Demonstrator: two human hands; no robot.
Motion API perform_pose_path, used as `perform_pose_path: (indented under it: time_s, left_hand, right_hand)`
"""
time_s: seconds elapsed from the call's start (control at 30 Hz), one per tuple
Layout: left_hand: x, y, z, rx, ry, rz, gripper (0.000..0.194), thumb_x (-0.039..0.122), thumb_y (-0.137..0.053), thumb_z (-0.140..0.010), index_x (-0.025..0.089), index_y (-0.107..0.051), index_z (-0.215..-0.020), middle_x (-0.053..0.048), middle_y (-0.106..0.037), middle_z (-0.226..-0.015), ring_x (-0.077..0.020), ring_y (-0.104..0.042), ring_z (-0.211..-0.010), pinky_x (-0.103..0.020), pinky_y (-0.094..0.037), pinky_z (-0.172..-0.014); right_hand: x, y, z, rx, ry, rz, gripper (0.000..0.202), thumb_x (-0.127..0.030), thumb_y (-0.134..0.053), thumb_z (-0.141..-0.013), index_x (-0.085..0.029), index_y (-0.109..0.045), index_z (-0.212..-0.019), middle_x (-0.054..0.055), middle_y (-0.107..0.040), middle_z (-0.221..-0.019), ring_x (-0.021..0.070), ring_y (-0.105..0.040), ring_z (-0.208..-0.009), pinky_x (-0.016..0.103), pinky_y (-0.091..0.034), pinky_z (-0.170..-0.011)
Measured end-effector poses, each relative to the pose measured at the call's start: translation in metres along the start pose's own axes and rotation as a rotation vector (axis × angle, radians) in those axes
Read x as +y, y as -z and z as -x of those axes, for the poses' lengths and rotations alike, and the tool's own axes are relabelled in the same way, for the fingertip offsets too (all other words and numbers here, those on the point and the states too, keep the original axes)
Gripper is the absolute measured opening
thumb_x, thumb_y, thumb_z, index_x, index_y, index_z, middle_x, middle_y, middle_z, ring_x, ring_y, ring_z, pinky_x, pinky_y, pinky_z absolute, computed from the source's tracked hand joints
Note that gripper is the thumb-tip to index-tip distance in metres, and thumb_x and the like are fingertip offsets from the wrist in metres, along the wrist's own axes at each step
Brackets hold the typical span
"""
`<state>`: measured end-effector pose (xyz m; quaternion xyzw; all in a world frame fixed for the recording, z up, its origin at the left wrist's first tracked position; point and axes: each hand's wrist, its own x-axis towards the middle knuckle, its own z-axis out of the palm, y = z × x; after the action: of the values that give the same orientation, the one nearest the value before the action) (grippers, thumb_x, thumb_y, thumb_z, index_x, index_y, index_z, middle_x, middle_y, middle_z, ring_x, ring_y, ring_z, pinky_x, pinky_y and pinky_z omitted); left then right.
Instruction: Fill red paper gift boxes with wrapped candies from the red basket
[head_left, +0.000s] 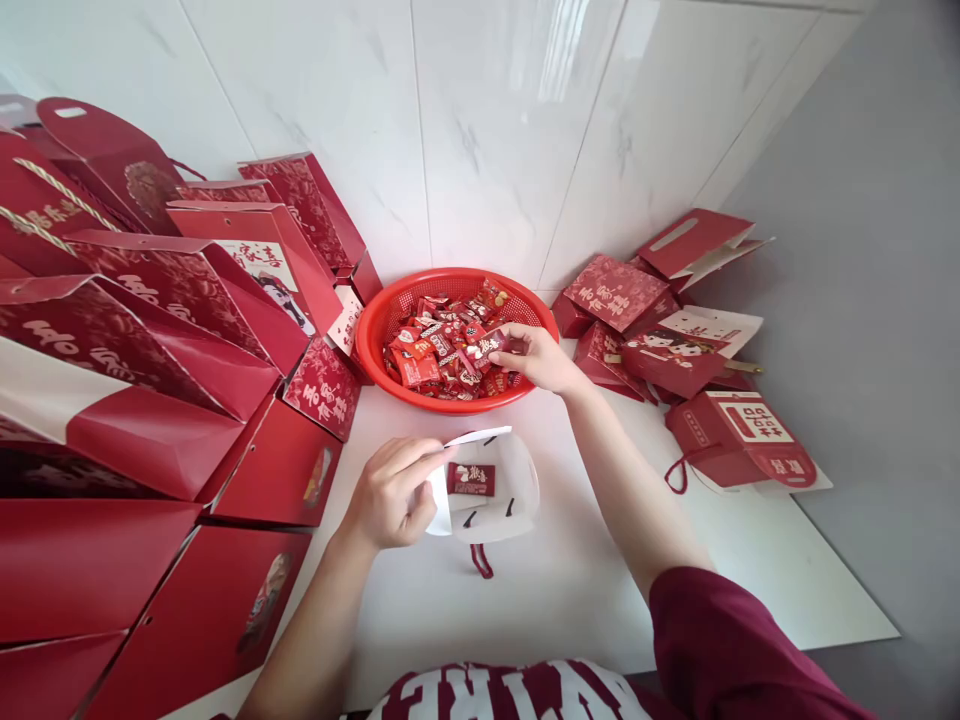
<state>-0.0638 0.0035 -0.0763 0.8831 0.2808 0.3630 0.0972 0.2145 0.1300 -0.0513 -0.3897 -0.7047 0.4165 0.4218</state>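
My left hand (397, 492) pinches the left flap of an open box with a white inside (499, 515), which stands on the white table near the middle. One dark red wrapped candy (474, 480) lies in the box, and a dark red cord loop (481, 562) sticks out at its near side. Beyond the box is a red plastic basket (457, 405) holding several red wrapped candies (420, 370). Over the basket's right part, my right hand (536, 358) is closed on a red wrapped candy (484, 348) between thumb and fingers.
Several red gift boxes (150, 300) crowd the left side, some stacked. More red boxes (619, 292) lie at the right, one with a cord loop (739, 435). A white tiled wall (495, 130) rises behind the basket, and a grey surface (862, 300) borders the right.
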Motion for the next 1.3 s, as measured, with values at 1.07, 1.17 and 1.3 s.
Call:
perform_pose_path:
  time_s: [1.07, 1.17, 1.3]
  left_hand:
    - [-0.001, -0.003, -0.002, 0.029, 0.275, 0.33, 0.051, 0.011, -0.054, -0.085, 0.025, -0.058, -0.134, -0.007, -0.061, -0.13, -0.0225, -0.056, -0.121, -0.036, -0.045, -0.103]
    - [-0.002, -0.003, -0.002, 0.014, 0.286, 0.312, 0.05, 0.011, -0.054, -0.085, 0.025, -0.058, -0.133, -0.007, -0.06, -0.132, -0.023, -0.055, -0.122, -0.037, -0.045, -0.104]
    - [-0.003, -0.002, -0.002, 0.02, 0.311, 0.303, 0.047, 0.014, -0.055, -0.087, 0.023, -0.059, -0.133, -0.008, -0.059, -0.13, -0.023, -0.055, -0.121, -0.036, -0.044, -0.103]
  right_hand:
    - [-0.019, -0.038, -0.046, -0.389, -0.11, 1.132, 0.025, -0.014, -0.055, -0.085, -0.016, -0.065, -0.108, 0.016, -0.066, -0.114, 0.0287, -0.064, -0.1, 0.032, -0.045, -0.077]
    - [-0.019, -0.054, -0.052, -0.59, -0.061, 0.981, 0.028, -0.024, -0.07, -0.077, -0.019, -0.066, -0.104, 0.01, -0.07, -0.103, 0.025, -0.065, -0.09, 0.029, -0.044, -0.07]
    - [-0.011, -0.065, -0.061, -0.666, -0.074, 0.889, 0.019, -0.021, -0.073, -0.074, -0.017, -0.069, -0.092, 0.008, -0.072, -0.091, 0.0206, -0.064, -0.079, 0.025, -0.041, -0.062]
